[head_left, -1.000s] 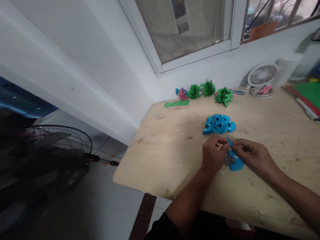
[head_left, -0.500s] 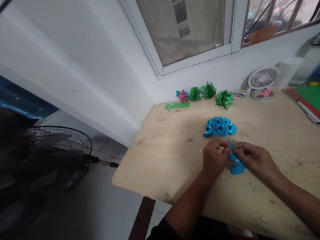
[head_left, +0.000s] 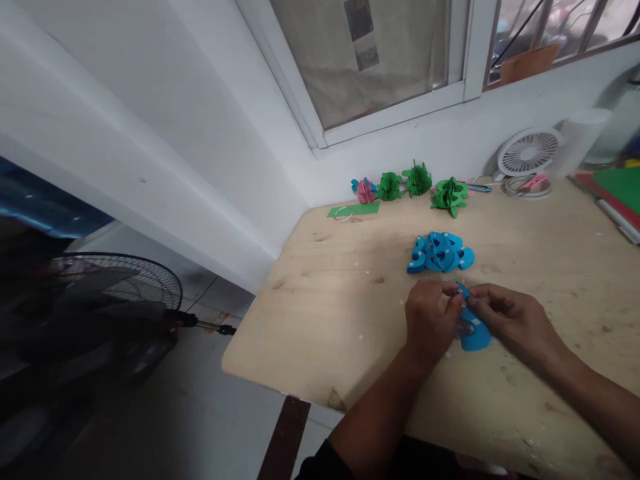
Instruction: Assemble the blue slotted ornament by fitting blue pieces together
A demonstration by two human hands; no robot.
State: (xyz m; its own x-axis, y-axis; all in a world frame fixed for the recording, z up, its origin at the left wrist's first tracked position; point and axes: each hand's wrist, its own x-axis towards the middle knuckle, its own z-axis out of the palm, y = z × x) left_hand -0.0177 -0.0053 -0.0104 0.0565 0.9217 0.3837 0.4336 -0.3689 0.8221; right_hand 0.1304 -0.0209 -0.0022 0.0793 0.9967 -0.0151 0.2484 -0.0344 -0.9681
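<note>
Between my hands is a blue paper piece (head_left: 476, 337) with small white patches on it, low over the wooden table. My left hand (head_left: 431, 319) pinches its upper left edge with thumb and forefinger. From the other side my right hand (head_left: 510, 315) grips the upper right part, fingers closed on it. A small clear, shiny bit shows beside my left fingers; I cannot make out what it is. Just beyond my hands lies a cluster of blue paper pieces (head_left: 441, 253), also with white patches.
Along the wall stand several folded paper flowers, among them a green one (head_left: 451, 196) and a pink-and-blue one (head_left: 366, 191). A green strip (head_left: 367, 209) lies at the back left. A small white fan (head_left: 530, 153) stands at the back right, and a black floor fan (head_left: 125, 287) beside the table.
My fingers have shifted only slightly along the top of the blue paper piece. Both hands keep their hold, and the view has moved a little.
</note>
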